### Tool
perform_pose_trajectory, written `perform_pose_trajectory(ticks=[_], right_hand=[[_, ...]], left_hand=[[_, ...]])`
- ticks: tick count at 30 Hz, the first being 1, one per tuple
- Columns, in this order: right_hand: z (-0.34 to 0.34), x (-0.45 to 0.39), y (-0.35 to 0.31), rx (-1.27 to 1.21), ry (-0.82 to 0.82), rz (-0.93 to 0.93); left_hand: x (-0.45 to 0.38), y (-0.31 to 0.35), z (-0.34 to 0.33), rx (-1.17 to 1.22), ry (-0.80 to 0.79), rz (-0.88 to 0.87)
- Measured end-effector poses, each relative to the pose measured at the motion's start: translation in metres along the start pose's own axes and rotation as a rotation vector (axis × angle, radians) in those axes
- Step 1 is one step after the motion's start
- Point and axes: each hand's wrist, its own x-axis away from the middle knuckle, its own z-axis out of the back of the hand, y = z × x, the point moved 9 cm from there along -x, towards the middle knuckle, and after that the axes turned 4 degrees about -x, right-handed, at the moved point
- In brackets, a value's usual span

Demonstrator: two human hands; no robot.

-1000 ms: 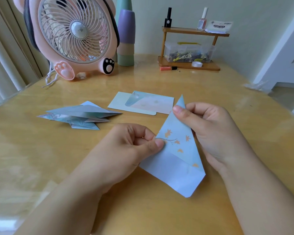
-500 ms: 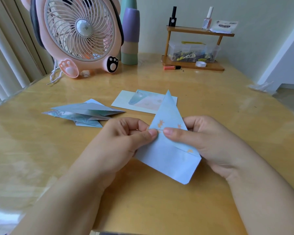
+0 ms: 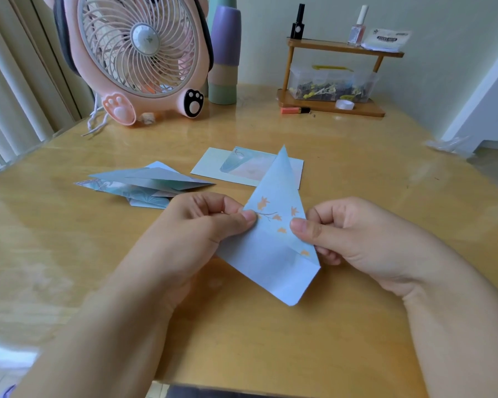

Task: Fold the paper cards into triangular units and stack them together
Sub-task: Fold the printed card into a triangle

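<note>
Here, the left hand (image 3: pixel 202 225) and right hand (image 3: pixel 354 239) each pinch the folded card (image 3: pixel 273 248); align edges squarely, then crease firmly toward the far tip.

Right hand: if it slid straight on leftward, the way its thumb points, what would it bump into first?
Probably the left hand, pinching the opposite edge of the blue folded card that the right hand also pinches; depth is hard to judge.

Soft daylight, glossy glare, warped edges

Fan (image 3: pixel 138 53) top cut off by the frame; folded card (image 3: pixel 273 225) hides part of the flat cards (image 3: pixel 213 168) behind
</note>
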Motion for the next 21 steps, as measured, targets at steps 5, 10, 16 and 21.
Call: perform_pose_trajectory(ticks=[5, 10, 16, 21], right_hand=[[-0.007, 0.003, 0.000, 0.064, -0.077, -0.002], [-0.012, 0.005, 0.003, 0.087, -0.125, -0.020], [-0.012, 0.003, 0.002, 0.099, -0.135, 0.019], [-0.010, 0.003, -0.006, 0.042, -0.119, 0.077]], left_hand=[[-0.001, -0.001, 0.005, 0.033, 0.034, 0.022], [0.000, -0.002, 0.006, 0.028, 0.048, 0.053], [0.000, -0.003, 0.009, 0.037, 0.069, 0.067], [-0.001, -0.004, 0.006, 0.006, 0.037, 0.059]])
